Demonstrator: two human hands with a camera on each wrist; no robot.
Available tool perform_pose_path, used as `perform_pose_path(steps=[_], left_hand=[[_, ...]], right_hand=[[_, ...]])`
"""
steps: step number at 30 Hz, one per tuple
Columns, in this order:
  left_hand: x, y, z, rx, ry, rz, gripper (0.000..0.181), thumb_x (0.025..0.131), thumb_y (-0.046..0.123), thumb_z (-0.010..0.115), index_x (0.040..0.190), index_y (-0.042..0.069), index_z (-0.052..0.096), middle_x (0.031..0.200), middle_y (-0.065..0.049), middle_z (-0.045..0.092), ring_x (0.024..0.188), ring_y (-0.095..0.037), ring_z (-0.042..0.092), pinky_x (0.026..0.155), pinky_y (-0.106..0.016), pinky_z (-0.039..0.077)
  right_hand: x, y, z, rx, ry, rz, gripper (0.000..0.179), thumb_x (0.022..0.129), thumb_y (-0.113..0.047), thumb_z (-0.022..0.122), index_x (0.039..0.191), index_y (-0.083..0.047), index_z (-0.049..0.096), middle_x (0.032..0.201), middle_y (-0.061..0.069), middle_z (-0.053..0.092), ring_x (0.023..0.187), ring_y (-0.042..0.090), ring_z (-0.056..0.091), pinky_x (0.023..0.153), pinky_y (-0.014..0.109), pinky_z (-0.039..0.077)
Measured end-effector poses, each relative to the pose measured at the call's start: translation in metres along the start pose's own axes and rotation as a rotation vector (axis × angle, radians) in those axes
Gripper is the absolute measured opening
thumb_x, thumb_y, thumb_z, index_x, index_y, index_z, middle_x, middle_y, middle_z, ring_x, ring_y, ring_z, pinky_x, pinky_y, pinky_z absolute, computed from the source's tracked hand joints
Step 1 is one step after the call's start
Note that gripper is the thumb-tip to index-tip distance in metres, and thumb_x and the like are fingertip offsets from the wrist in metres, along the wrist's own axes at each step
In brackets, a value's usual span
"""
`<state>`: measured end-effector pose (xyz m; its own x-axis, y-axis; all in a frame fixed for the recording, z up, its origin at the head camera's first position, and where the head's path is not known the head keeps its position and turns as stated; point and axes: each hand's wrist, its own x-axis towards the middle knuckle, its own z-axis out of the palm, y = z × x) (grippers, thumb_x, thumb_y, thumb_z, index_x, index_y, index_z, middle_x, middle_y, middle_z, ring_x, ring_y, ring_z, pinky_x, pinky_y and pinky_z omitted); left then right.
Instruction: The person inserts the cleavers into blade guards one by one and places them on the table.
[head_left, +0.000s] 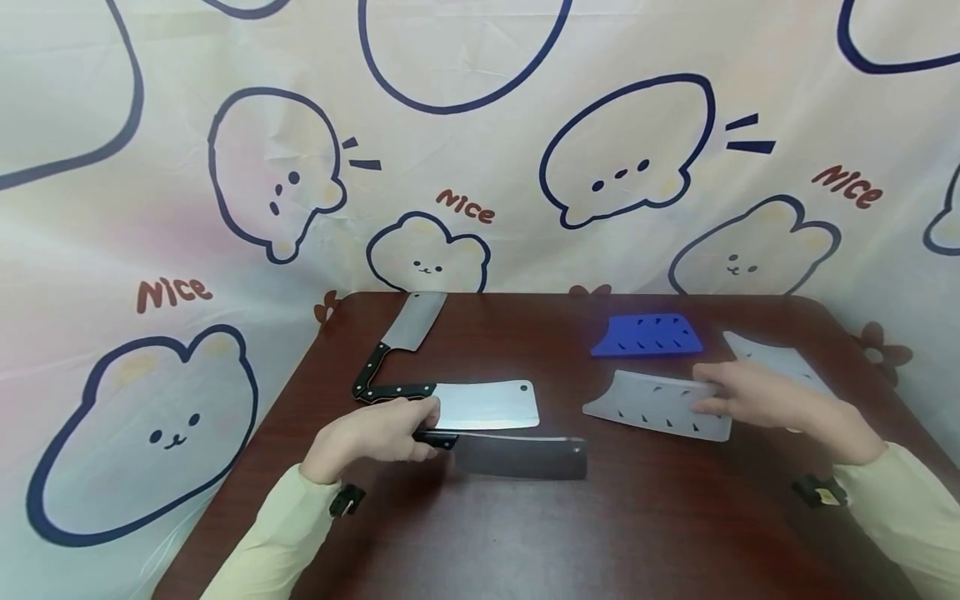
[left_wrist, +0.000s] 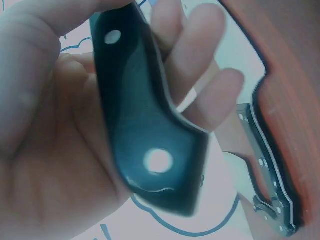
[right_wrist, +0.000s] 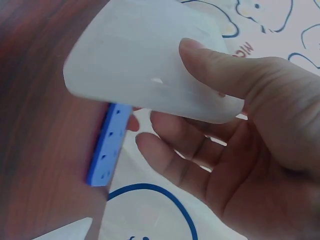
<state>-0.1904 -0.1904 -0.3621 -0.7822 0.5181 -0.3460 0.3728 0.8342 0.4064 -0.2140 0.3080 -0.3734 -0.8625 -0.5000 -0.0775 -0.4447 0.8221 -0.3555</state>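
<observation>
In the head view my left hand [head_left: 382, 432] grips a cleaver [head_left: 521, 457] by its black handle, the blade pointing right above the table. The riveted handle [left_wrist: 145, 110] crosses my palm in the left wrist view. My right hand [head_left: 757, 392] pinches a white perforated blade cover [head_left: 652, 404] at its right end. Seen from the right wrist, the thumb lies over this white cover [right_wrist: 135, 60], with the other fingers partly behind it. The cleaver and the cover are apart, the cleaver to the left and nearer the front.
Two more cleavers [head_left: 486, 405] [head_left: 418, 321] lie at left with handle ends meeting. A blue blade cover [head_left: 648, 335] lies at the back right. Another white cover [head_left: 780, 360] is partly hidden behind my right hand. A patterned cloth [head_left: 465, 167] hangs behind the brown table [head_left: 525, 542].
</observation>
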Motion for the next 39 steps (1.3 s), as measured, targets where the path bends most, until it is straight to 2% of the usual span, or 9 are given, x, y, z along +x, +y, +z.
perform_pose_path(steps=[6,13,19,24,28,30,35,37,39], left_hand=[[-0.002,0.005,-0.012,-0.058,0.008,0.038,0.019,0.090,0.022,0.070,0.096,0.019,0.052,0.068,0.004,0.053,0.058,-0.009,0.047,0.054,-0.027,0.039],[-0.005,0.006,-0.035,-0.089,0.062,0.022,0.022,0.090,0.026,0.071,0.096,0.017,0.052,0.071,0.002,0.053,0.061,-0.013,0.048,0.058,-0.030,0.041],[-0.004,0.006,-0.045,-0.133,0.106,0.056,0.023,0.092,0.034,0.068,0.101,0.017,0.054,0.079,0.000,0.059,0.068,-0.014,0.056,0.065,-0.031,0.047],[-0.002,0.012,-0.051,-0.193,0.116,0.092,0.021,0.094,0.035,0.065,0.103,0.018,0.056,0.075,-0.002,0.060,0.064,-0.017,0.057,0.065,-0.033,0.050],[-0.002,0.014,-0.052,-0.232,0.130,0.108,0.018,0.095,0.033,0.064,0.105,0.020,0.057,0.077,-0.003,0.062,0.064,-0.018,0.058,0.065,-0.034,0.051],[-0.001,0.014,-0.052,-0.255,0.142,0.119,0.018,0.095,0.033,0.064,0.106,0.020,0.057,0.078,-0.004,0.062,0.064,-0.019,0.058,0.065,-0.034,0.052],[-0.002,0.013,-0.054,-0.298,0.172,0.146,0.018,0.096,0.032,0.063,0.106,0.017,0.058,0.077,-0.008,0.061,0.066,-0.020,0.057,0.064,-0.035,0.051],[-0.002,0.013,-0.055,-0.313,0.182,0.154,0.017,0.096,0.031,0.062,0.106,0.017,0.059,0.076,-0.008,0.060,0.066,-0.021,0.057,0.063,-0.035,0.050],[-0.002,0.014,-0.057,-0.321,0.194,0.166,0.017,0.096,0.031,0.062,0.106,0.018,0.059,0.075,-0.006,0.060,0.066,-0.020,0.056,0.062,-0.035,0.050]], right_hand=[[0.000,-0.002,-0.005,0.069,0.125,-0.065,0.018,0.092,-0.029,0.069,0.102,-0.018,0.058,0.098,-0.001,0.072,0.078,0.005,0.066,0.064,0.024,0.056],[0.002,-0.011,-0.023,0.098,0.254,-0.006,0.014,0.098,-0.032,0.060,0.103,-0.019,0.056,0.100,0.005,0.071,0.083,0.014,0.067,0.063,0.028,0.054],[0.004,-0.016,-0.030,0.205,0.310,0.035,0.024,0.100,-0.035,0.055,0.115,-0.016,0.053,0.112,0.015,0.068,0.094,0.031,0.070,0.072,0.049,0.059],[0.001,-0.018,-0.035,0.282,0.376,0.094,0.025,0.100,-0.035,0.054,0.117,-0.018,0.054,0.117,0.010,0.066,0.100,0.031,0.069,0.077,0.047,0.059],[-0.004,-0.021,-0.041,0.337,0.407,0.117,0.026,0.101,-0.035,0.052,0.122,-0.019,0.051,0.124,0.011,0.062,0.105,0.034,0.066,0.080,0.054,0.057],[-0.007,-0.022,-0.045,0.361,0.426,0.129,0.027,0.101,-0.036,0.051,0.123,-0.019,0.050,0.126,0.010,0.060,0.103,0.029,0.067,0.080,0.057,0.056],[-0.015,-0.024,-0.052,0.407,0.472,0.144,0.028,0.102,-0.035,0.050,0.124,-0.018,0.050,0.120,0.001,0.060,0.091,0.004,0.066,0.072,0.035,0.057],[-0.017,-0.024,-0.053,0.423,0.492,0.124,0.028,0.103,-0.033,0.049,0.125,-0.016,0.051,0.116,-0.004,0.061,0.089,0.000,0.066,0.067,0.026,0.056],[-0.019,-0.023,-0.053,0.439,0.519,0.095,0.027,0.103,-0.029,0.049,0.125,-0.015,0.051,0.115,-0.007,0.060,0.088,0.001,0.067,0.066,0.025,0.056]])
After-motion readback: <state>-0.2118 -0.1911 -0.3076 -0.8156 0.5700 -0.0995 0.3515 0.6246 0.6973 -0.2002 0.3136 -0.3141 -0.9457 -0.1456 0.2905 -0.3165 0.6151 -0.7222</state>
